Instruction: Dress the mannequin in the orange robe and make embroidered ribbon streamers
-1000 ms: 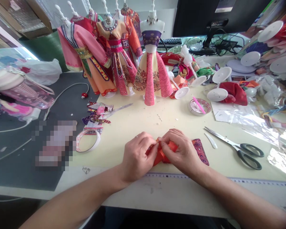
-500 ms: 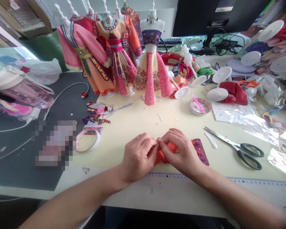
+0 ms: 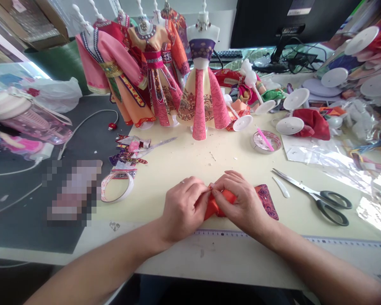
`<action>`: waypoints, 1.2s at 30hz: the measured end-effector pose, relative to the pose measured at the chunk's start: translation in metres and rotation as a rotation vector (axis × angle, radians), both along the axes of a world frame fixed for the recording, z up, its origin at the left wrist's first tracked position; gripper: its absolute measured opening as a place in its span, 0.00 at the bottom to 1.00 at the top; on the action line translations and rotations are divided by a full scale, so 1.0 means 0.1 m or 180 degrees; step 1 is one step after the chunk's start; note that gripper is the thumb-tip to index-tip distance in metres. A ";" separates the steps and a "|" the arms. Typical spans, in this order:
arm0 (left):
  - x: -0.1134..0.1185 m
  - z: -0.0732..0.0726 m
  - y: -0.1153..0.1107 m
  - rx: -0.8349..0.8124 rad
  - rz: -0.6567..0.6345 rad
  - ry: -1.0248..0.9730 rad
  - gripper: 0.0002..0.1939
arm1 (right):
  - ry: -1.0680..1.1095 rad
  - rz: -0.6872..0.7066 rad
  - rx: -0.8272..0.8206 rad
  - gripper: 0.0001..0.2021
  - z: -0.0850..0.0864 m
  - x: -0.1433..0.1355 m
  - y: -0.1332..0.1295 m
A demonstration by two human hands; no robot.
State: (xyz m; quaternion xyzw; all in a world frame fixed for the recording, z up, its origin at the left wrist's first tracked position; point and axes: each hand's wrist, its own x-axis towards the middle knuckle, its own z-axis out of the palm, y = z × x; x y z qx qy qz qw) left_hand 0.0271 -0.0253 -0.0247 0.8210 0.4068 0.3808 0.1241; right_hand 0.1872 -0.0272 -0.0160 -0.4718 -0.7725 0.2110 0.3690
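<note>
Both hands meet at an orange-red cloth garment piece (image 3: 228,197) above the pale work surface. My left hand (image 3: 186,207) pinches the cloth's upper edge between thumb and fingers. Right beside it, my right hand (image 3: 239,201) pinches the same edge, with the fingertips nearly touching. The cloth's purple patterned end (image 3: 266,201) sticks out to the right of my right hand. Part of the cloth is hidden behind the fingers.
Black-handled scissors (image 3: 317,197) and a white curved piece (image 3: 281,187) lie to the right. A long ruler (image 3: 336,242) runs along the front. Tape roll (image 3: 127,190) and fabric scraps (image 3: 130,152) sit left. Dressed doll forms (image 3: 206,93) stand behind.
My left hand has shifted very slightly left. Both hands keep their pinch on the cloth.
</note>
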 end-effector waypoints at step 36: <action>-0.01 0.00 0.00 0.0448 -0.0061 0.0768 0.10 | 0.0103 -0.0012 -0.0450 0.10 0.02 0.01 0.01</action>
